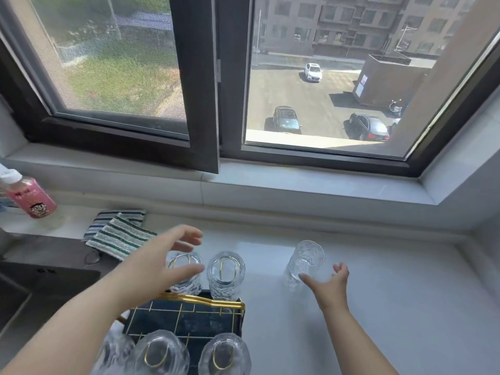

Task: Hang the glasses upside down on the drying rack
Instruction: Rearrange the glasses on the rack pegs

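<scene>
While one ribbed clear glass [304,262] is standing on the smooth white counter [378,307], the right hand [328,284] is spreading its fingers beside it. Inverted textured glasses [226,274] are hanging over gold wire loops on the dark drying rack [186,319]. The left hand [159,262] is hovering open above them.

Only one thing bears print — the pink bottle [31,197] far out beyond the left hand [159,262], at the frame's edge. Its label shows a cartoon face and small characters, too blurred to read.
</scene>
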`<state>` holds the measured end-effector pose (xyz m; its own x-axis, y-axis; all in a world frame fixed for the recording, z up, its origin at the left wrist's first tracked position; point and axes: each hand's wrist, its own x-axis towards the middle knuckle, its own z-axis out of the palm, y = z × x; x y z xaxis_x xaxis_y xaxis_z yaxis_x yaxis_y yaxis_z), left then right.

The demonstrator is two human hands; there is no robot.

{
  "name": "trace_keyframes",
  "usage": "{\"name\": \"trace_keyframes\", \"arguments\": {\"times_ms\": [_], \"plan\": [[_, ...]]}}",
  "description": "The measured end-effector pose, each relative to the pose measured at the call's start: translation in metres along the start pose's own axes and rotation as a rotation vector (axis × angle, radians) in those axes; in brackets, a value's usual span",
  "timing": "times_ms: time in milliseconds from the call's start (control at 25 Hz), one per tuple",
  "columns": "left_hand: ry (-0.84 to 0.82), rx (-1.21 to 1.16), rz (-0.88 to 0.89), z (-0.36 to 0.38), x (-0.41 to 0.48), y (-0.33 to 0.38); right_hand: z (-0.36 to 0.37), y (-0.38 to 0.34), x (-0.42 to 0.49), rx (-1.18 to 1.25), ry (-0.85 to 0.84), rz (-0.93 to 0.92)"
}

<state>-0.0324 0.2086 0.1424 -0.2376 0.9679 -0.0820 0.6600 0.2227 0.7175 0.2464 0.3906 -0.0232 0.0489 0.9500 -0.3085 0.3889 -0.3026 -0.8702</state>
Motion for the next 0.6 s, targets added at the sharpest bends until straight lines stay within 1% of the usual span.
{"name": "trace_keyframes", "arguments": {"times_ms": [160, 280, 400, 600], "plan": [[-0.059, 0.008, -0.027, 0.036, 0.005, 0.017, 0.013, -0.002, 0.019, 0.048, -0.097, -0.029], [-0.072, 0.031, -0.04, 0.053, 0.009, 0.025, 0.016, -0.009, 0.017, 0.036, -0.094, -0.07], [-0.047, 0.043, -0.014, 0.066, 0.012, 0.042, 0.009, -0.026, -0.004, 0.041, -0.116, -0.134], [0.03, 0.075, 0.037, 0.088, 0.009, 0.075, -0.026, -0.084, -0.076, 0.296, -0.372, -0.343]]}}
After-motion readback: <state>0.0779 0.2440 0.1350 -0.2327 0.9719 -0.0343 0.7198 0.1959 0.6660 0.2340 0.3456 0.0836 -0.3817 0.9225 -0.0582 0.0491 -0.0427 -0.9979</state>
